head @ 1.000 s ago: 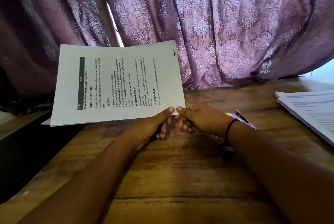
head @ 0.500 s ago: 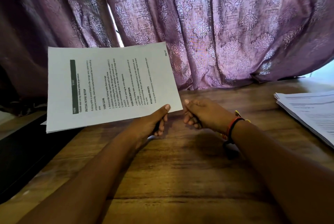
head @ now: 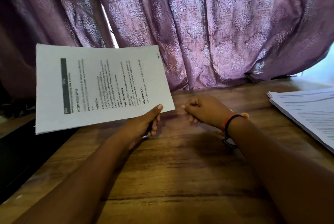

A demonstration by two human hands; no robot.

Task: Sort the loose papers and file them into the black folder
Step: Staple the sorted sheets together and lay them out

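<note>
My left hand (head: pixel 144 124) pinches the near right corner of a thin sheaf of printed papers (head: pixel 101 86), thumb on top, and holds it tilted above the left side of the wooden table (head: pixel 180 178). Part of the black folder (head: pixel 19 157) lies dark on the table at the far left, under the held sheets. My right hand (head: pixel 204 110) hovers just right of the sheaf's corner with its fingers curled, apart from the paper and holding nothing. A stack of loose printed papers (head: pixel 307 113) lies at the table's right edge.
A purple patterned curtain (head: pixel 198 25) hangs along the back of the table. Red and black bands circle my right wrist (head: pixel 227 126). Bare wood lies between my forearms and the near edge.
My right hand has let go of the sheaf's corner and drawn back to the right. My left hand has carried the sheets a little left toward the folder.
</note>
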